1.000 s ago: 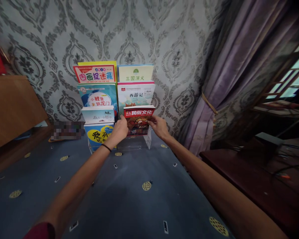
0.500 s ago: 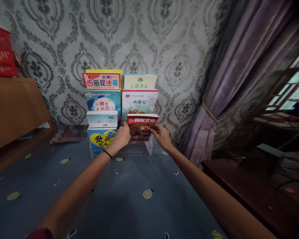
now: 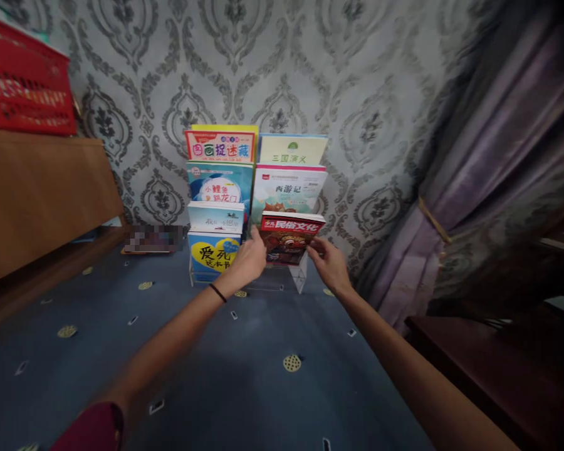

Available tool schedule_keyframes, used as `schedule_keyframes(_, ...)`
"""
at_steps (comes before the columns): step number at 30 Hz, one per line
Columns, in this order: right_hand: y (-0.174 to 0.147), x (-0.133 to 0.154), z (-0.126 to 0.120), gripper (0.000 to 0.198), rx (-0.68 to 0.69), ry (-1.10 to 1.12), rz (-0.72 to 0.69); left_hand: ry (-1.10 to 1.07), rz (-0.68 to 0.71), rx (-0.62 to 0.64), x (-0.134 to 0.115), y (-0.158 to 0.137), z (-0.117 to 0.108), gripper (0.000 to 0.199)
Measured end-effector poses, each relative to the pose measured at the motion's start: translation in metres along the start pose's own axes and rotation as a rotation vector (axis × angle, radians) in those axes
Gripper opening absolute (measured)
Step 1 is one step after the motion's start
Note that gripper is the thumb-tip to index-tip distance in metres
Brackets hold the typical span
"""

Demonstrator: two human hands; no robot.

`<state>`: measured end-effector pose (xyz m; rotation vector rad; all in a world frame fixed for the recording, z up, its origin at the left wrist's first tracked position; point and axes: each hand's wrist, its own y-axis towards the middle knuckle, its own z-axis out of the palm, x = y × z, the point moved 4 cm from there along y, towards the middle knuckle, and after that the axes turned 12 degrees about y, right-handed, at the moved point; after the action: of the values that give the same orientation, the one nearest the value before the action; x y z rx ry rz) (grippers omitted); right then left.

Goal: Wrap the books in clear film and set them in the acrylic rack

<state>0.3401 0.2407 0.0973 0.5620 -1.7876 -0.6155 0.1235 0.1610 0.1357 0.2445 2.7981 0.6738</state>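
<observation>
A dark red book (image 3: 289, 241) with white lettering stands tilted back on the right side of a clear tiered book rack (image 3: 301, 279). My left hand (image 3: 250, 258) is closed at its left edge, and my right hand (image 3: 329, 263) pinches its right edge. Directly behind it rises a white book with a pink top edge (image 3: 289, 188), and a pale green book (image 3: 294, 149) stands at the back. On the left side, a yellow-and-blue book (image 3: 211, 254), a pale blue book (image 3: 216, 218), a teal book (image 3: 220, 181) and a red-bordered book (image 3: 220, 145) stand in tiers.
The rack stands on a blue patterned cloth (image 3: 207, 388) before a papered wall. At left, a red basket (image 3: 28, 81) sits on a wooden cabinet (image 3: 47, 200). A blurred-out flat item (image 3: 153, 241) lies near the wall. A purple curtain (image 3: 413, 275) hangs right, by a dark red surface (image 3: 474, 357).
The camera view has turned left, so the rack and hands appear further right. Both hands stay at the dark red book's edges, and the book sits much as before.
</observation>
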Motion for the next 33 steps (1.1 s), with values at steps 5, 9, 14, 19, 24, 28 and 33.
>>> schedule_keyframes(5, -0.041, 0.001, 0.004, 0.056, -0.136, 0.093, 0.098, 0.071, 0.029, -0.019, -0.003, -0.045, -0.013, 0.055)
schedule_keyframes(9, -0.09, 0.015, 0.027, 0.048, 0.027, 0.134, 0.17, 0.12, 0.02, -0.048, 0.024, -0.085, -0.022, 0.034)
schedule_keyframes(14, -0.147, 0.04, 0.074, 0.044, 0.444, 0.192, 0.252, 0.307, -0.296, -0.093, 0.126, -0.116, -0.026, 0.027)
schedule_keyframes(19, -0.174, 0.064, 0.121, 0.039, 0.714, 0.231, 0.283, 0.429, -0.562, -0.06, 0.233, -0.116, -0.027, 0.029)
schedule_keyframes(24, -0.187, 0.085, 0.161, 0.035, 0.849, 0.282, 0.275, 0.538, -0.645, -0.014, 0.29, -0.097, -0.015, 0.029)
schedule_keyframes(28, -0.194, 0.083, 0.172, 0.036, 0.835, 0.255, 0.26, 0.585, -0.602, 0.02, 0.308, -0.075, 0.002, 0.039)
schedule_keyframes(33, -0.197, 0.073, 0.171, 0.047, 0.781, 0.33, 0.309, 0.623, -0.618, 0.06, 0.325, -0.056, 0.016, 0.048)
